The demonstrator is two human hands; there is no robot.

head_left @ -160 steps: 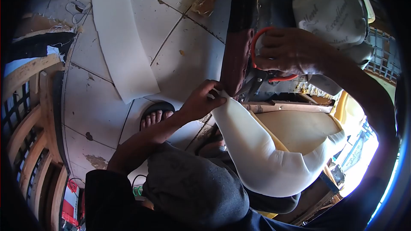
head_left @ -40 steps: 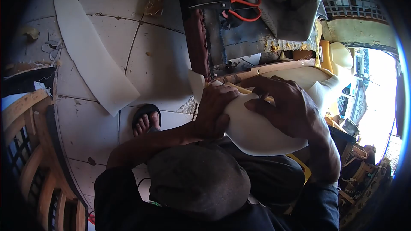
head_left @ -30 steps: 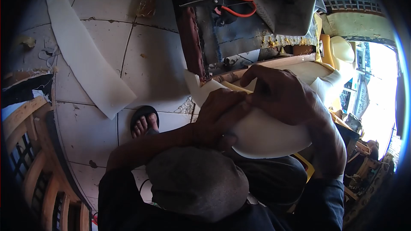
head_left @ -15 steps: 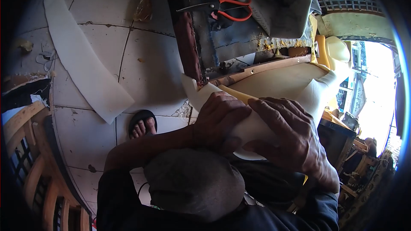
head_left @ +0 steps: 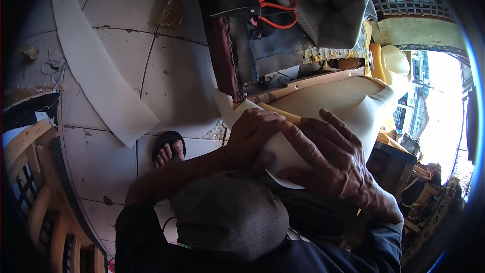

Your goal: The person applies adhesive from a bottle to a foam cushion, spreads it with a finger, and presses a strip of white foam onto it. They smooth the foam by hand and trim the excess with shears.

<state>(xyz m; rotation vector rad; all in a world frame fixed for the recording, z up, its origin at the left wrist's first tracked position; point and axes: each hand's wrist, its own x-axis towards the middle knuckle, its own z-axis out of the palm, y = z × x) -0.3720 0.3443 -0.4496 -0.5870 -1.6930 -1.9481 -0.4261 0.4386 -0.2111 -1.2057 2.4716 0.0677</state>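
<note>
A white foam sheet [head_left: 288, 154] drapes over the near edge of a padded frame, beside a strip of yellow foam [head_left: 280, 113]. My left hand [head_left: 254, 134] has its fingers curled over the sheet's edge at the left end; its thumb presses lower on the sheet. Close by, my right hand [head_left: 333, 154] lies over the sheet with fingers spread, its index fingertip near the left hand's fingers. Part of the sheet is hidden under both hands. Behind them runs the frame's wooden rail [head_left: 308, 85].
Red-handled scissors [head_left: 252, 11] lie on a dark, worn upholstered piece [head_left: 278, 45], next to grey printed cloth [head_left: 328, 5]. A long white foam strip [head_left: 98, 65] is on the tiled floor. Slatted wooden furniture [head_left: 40, 202] stands at left, with scraps [head_left: 429, 187] at right.
My right hand has shifted slightly, its fingers now wider apart and its index finger closer to the left hand. The left hand stays at the sheet's edge.
</note>
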